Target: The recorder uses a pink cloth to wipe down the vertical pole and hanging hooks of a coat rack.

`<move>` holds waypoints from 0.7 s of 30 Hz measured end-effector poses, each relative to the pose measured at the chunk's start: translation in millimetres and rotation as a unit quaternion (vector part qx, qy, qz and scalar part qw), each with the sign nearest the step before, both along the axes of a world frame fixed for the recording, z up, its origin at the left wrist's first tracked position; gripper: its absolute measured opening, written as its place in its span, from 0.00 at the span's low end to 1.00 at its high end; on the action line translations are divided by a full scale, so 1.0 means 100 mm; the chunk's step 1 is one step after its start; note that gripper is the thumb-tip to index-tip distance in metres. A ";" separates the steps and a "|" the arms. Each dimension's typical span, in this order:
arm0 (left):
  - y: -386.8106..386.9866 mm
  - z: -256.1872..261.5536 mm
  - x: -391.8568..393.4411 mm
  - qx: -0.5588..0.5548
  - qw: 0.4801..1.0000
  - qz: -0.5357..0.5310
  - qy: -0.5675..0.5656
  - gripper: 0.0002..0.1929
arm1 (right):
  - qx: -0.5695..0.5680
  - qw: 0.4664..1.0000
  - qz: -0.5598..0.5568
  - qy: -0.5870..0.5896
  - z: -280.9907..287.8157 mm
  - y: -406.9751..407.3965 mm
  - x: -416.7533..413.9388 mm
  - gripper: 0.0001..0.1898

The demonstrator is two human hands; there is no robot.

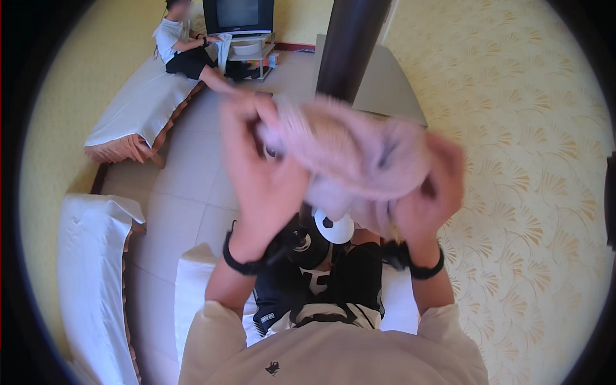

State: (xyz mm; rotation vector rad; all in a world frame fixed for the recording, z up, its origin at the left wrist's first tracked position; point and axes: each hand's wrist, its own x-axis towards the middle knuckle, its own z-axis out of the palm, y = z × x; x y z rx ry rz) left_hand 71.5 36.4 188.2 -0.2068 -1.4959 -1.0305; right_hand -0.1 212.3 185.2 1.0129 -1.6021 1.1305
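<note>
A pale pink cloth (pixel 356 144), blurred by motion and bunched in folds, is held up before my chest. My left hand (pixel 264 163) grips its left end between thumb and fingers. At the opposite end, my right hand (pixel 430 187) has hold of the cloth, with the fingers partly hidden behind it. Black bands circle both wrists. Below the cloth, near my knees, are a round black object (pixel 315 250) with a shiny metal part and a white round object (pixel 333 225) with a dark centre. The cloth and my left forearm partly cover them.
A dark cylindrical post (pixel 353 48) rises ahead, beside a grey panel-like surface (pixel 385 82). At the far left a person (pixel 180 43) sits on a white-covered bench (pixel 137 106), holding a light cloth (pixel 224 48) near a television (pixel 238 17) on a stand. Another white-covered seat (pixel 91 269) stands left; patterned wall (pixel 524 192) at right.
</note>
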 end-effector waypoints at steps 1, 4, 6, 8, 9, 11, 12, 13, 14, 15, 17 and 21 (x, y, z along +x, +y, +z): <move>-0.04 0.23 -0.10 0.026 0.998 0.005 0.057 0.14 | -0.082 0.995 -0.003 0.060 0.22 -0.11 -0.08 0.12; -0.35 0.67 -0.40 0.090 0.984 0.010 0.152 0.15 | -0.153 0.985 0.003 0.076 0.75 -0.42 -0.14 0.14; -0.50 0.89 -0.62 0.112 0.968 0.001 0.226 0.16 | -0.181 0.949 0.238 -0.101 1.00 -0.71 -0.24 0.20; -0.53 1.17 -0.73 0.163 0.969 -0.082 0.168 0.17 | -0.170 0.956 0.238 0.011 1.28 -0.86 -0.54 0.21; -0.53 1.34 -0.72 0.149 0.967 -0.090 0.183 0.17 | -0.147 0.959 0.228 0.081 1.42 -0.91 -0.65 0.21; -0.56 1.57 -0.67 0.148 0.976 -0.132 0.094 0.18 | -0.173 0.949 0.241 0.105 1.81 -0.94 -0.67 0.14; -0.60 1.60 -0.79 0.145 0.976 -0.133 0.094 0.18 | -0.135 0.968 0.126 0.171 1.93 -0.86 -0.64 0.12; -0.75 1.63 -0.95 0.045 0.996 -0.072 0.039 0.18 | -0.096 0.968 0.019 0.229 2.04 -0.87 -0.52 0.10; -0.84 1.56 -1.09 -0.049 0.999 -0.013 -0.019 0.20 | -0.083 0.984 0.075 0.140 2.09 -0.85 -0.38 0.12; -0.78 1.40 -1.18 -0.043 0.999 -0.013 -0.027 0.20 | -0.079 0.985 0.076 0.132 2.06 -0.85 -0.38 0.12; -0.58 1.19 -1.34 -0.124 0.978 0.167 -0.032 0.25 | -0.124 0.978 -0.060 0.159 2.03 -0.87 -0.43 0.10; -0.23 0.79 -1.01 0.032 0.977 -0.130 -0.163 0.32 | -0.152 0.977 0.003 0.146 1.49 -0.94 -0.84 0.10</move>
